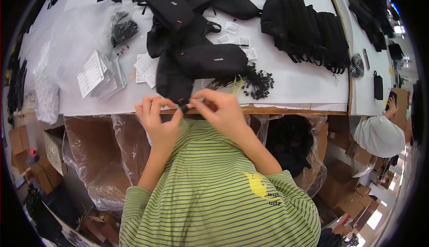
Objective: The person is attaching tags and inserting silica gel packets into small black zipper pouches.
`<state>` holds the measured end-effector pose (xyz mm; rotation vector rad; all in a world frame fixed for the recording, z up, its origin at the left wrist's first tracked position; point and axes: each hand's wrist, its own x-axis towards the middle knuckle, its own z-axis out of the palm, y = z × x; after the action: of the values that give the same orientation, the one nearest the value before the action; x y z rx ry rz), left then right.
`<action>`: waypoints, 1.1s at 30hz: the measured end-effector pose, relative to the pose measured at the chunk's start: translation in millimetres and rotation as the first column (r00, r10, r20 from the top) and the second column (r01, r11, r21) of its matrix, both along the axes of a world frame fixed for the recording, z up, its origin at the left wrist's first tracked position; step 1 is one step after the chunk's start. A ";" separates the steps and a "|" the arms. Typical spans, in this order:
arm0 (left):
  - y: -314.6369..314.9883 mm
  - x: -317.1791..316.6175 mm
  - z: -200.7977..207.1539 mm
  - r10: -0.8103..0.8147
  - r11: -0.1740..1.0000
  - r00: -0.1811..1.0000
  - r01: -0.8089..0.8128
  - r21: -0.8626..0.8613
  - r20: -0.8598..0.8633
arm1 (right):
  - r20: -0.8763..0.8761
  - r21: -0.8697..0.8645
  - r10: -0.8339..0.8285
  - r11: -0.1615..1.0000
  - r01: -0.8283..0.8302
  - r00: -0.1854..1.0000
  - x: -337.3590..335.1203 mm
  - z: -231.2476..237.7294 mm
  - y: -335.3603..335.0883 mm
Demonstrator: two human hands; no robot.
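Both my hands meet at the table's front edge, in front of my body. My left hand [155, 118] pinches a small black piece [184, 108] between thumb and forefinger. From the other side my right hand [220, 112] grips the same piece with its fingertips. What exactly the piece is, I cannot make out. Just beyond it lies the end of a black fabric pouch [172, 79] with a small orange tab. Another black pouch [213, 60] rests across it, and a bunch of black cords with small ends [259, 82] is to the right.
Stacked white printed cards [100, 76] and clear plastic bags [67, 46] are at the left. A row of black pouches [304, 28] stands at the right. Plastic-lined cartons [96, 148] sit below the table edge. Another person [380, 135] is at the far right.
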<state>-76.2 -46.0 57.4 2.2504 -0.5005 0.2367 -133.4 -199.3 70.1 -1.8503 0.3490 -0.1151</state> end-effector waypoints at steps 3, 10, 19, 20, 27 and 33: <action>12.8 5.6 2.6 -0.064 0.998 0.997 0.065 0.012 -0.035 | 0.085 0.010 0.016 1.000 -0.017 0.996 4.7 -7.5 15.6; 25.2 7.8 7.2 -0.154 0.981 0.925 0.101 -0.165 -0.349 | 0.233 -0.259 0.147 0.962 -0.084 0.961 5.0 -18.5 22.2; 18.3 3.3 18.6 -0.283 0.748 0.859 -0.081 -0.658 -0.427 | 0.110 0.491 -0.002 0.870 -0.052 0.994 -2.0 -8.0 6.0; 18.2 2.6 21.7 -0.344 0.709 0.829 -0.078 -0.701 -0.441 | 0.109 0.496 0.011 0.866 -0.064 0.994 -3.5 -7.3 2.5; 6.0 1.1 40.8 -0.490 0.672 0.670 -0.117 -0.731 -0.557 | 0.039 0.729 0.045 0.682 -0.059 0.998 -1.4 13.4 -8.6; 3.6 -0.1 41.8 -0.390 0.822 0.684 -0.043 -0.568 -0.617 | 0.020 0.764 -0.054 0.645 0.020 0.998 -1.9 3.1 -3.6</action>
<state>-76.3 -42.4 99.2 1.5248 -0.1805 -0.5490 -135.3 -202.9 73.2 -0.9804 0.3363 -0.0207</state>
